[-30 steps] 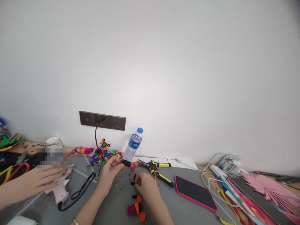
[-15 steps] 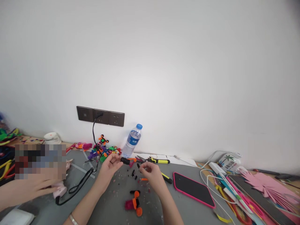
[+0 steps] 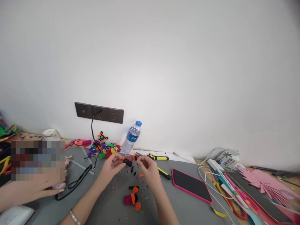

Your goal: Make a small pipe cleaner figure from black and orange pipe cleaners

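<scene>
Left hand (image 3: 112, 165) apparently pinches small black piece (image 3: 127, 162), partly hidden.

Both forearms were bare, with no sleeves in view, and both hands were ungloved. The left hand (image 3: 112, 165) and the right hand (image 3: 147, 168) showed no rings that could be made out. A thin, pale metallic bracelet (image 3: 74, 217) circled the left wrist, well nearer the camera than the water bottle (image 3: 131, 138) by the wall.
</scene>
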The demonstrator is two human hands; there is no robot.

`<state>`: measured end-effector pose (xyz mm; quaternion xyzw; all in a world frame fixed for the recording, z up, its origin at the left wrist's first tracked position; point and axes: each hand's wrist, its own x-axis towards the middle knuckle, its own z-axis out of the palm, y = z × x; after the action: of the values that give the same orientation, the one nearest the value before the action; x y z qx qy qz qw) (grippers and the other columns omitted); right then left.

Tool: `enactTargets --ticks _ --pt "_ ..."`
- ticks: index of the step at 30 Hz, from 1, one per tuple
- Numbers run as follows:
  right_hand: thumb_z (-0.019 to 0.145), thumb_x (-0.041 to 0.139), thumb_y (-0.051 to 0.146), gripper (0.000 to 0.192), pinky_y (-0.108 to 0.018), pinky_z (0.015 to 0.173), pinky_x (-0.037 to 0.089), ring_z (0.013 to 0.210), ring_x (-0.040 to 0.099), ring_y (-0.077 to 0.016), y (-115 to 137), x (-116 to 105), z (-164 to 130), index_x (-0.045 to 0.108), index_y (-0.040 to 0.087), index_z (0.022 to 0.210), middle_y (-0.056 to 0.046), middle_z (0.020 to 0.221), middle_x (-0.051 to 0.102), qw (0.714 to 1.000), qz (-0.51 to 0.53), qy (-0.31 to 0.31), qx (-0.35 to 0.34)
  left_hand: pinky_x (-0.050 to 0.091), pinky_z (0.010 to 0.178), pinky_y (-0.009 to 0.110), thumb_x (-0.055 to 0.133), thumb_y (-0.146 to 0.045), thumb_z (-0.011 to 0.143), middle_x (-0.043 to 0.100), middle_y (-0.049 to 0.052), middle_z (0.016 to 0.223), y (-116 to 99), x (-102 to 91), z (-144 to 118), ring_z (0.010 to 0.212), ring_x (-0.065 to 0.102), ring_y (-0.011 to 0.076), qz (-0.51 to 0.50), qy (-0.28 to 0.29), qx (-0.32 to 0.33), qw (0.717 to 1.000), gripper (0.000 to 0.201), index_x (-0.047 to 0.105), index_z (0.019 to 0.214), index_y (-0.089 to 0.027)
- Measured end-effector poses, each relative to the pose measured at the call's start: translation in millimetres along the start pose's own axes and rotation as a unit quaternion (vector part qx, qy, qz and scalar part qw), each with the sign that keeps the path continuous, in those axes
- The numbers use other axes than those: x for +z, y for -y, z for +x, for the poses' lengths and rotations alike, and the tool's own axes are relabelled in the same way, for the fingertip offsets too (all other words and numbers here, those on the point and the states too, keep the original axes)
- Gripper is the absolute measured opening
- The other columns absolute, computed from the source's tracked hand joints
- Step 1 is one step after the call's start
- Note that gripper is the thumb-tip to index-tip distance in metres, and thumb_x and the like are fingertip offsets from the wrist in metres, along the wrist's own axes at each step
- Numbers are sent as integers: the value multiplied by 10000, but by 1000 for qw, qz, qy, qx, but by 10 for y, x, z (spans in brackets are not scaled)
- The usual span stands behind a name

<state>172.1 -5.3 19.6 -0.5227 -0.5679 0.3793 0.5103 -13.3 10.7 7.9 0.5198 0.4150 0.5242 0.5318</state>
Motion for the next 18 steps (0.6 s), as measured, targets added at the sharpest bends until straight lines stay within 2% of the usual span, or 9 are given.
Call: enactTargets --ticks 5,11,18 --pt "779 557 270 138 -262 585 402 612 500 -155 13 4 -36 645 172 738 -24 710 632 995 -95 10 -36 519 722 296 792 -379 586 656 43 789 26 10 1 828 628 221 43 12 5 999 391 443 555 -206" --pt "794 541 227 120 -274 647 423 656 511 -160 66 32 -73 638 184 739 -30 776 633 988 -140 32 -64 512 759 297 775 -381 607 653 48 803 60 4 8 868 627 229 51 28 10 998 378 441 561 -212" --pt "798 538 178 124 -282 649 434 670 522 -170 106 68 -98 645 198 738 -26 786 619 981 -165 40 -93 510 703 282 784 -367 604 629 29 747 43 16 -3 772 612 200 37 17 18 999 373 449 576 -206"
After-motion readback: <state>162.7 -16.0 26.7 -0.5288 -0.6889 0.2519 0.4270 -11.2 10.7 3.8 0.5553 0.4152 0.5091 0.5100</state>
